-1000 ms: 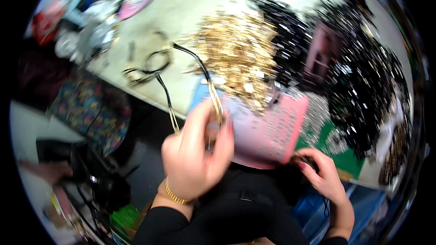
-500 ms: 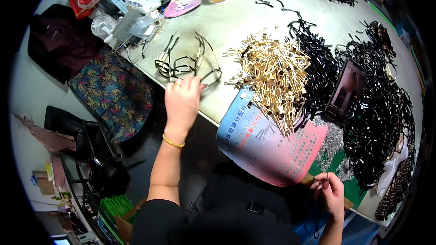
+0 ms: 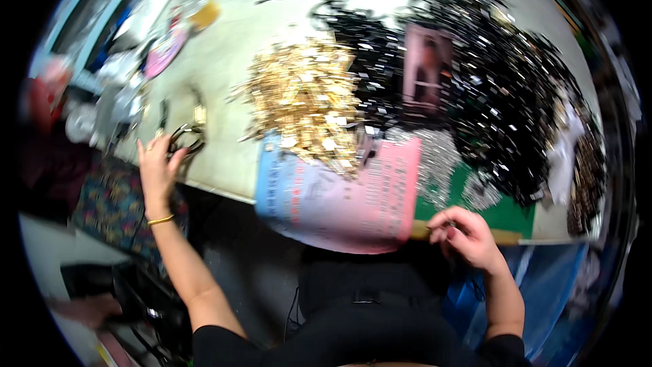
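Observation:
At the table's front left, my left hand [image 3: 160, 164] is open, thumb and fingers apart. It is right beside dark eyeglass frames [image 3: 193, 141], smeared by motion; whether the fingertips touch them I cannot tell. My right hand [image 3: 470, 239], low on the right by the table edge, has its fingers curled into a pinch. What it pinches is too small and blurred to name. Between the hands, a blue-and-pink printed sheet [image 3: 333, 207] hangs over the front edge. A heap of thin gold metal parts [image 3: 302, 95] lies behind it and partly on it.
Large piles of glossy black strips [image 3: 506, 95] cover the right side. A phone [image 3: 426, 71] stands among them. Small silver parts [image 3: 435, 170] lie by a green mat [image 3: 519, 214]. Bags and a pink card [image 3: 166, 51] crowd the left. A patterned cloth [image 3: 112, 207] hangs off-left.
The view has swung right, so the table things appear further left. My left hand, earlier bunched at the eyeglass frames, now has its fingers spread. My right hand stays pinched near the edge.

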Motion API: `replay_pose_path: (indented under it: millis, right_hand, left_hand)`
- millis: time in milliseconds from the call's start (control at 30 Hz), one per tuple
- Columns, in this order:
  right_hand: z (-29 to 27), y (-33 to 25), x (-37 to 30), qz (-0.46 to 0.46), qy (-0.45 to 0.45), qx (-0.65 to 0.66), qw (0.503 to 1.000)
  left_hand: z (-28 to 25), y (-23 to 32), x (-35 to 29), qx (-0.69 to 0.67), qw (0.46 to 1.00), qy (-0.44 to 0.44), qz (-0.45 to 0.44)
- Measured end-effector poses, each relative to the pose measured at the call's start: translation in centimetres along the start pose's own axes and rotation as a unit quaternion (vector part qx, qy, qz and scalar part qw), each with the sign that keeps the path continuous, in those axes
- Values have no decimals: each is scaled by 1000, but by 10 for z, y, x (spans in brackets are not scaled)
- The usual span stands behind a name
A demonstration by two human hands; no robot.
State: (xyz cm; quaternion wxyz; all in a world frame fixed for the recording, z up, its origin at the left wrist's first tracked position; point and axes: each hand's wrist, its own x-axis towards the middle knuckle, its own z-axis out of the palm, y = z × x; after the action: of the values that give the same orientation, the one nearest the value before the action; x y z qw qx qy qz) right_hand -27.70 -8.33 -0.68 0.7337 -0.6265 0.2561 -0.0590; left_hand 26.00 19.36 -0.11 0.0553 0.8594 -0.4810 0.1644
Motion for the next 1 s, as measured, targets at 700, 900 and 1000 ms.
replay_pose_path:
  millis: [700, 900, 1000]
  right_hand:
    - [-24, -22, -79, -22, 247, -201, 948]
    - [-62, -23, -100, 16, 379, -460, 803]
    - [-74, -22, -78, -22, 378, -533, 757]
  left_hand:
    - [6, 224, 12, -257, 960, -71, 89]
    - [-15, 238, 36, -168, 978, -94, 76]
    - [-23, 232, 52, -141, 978, -76, 135]
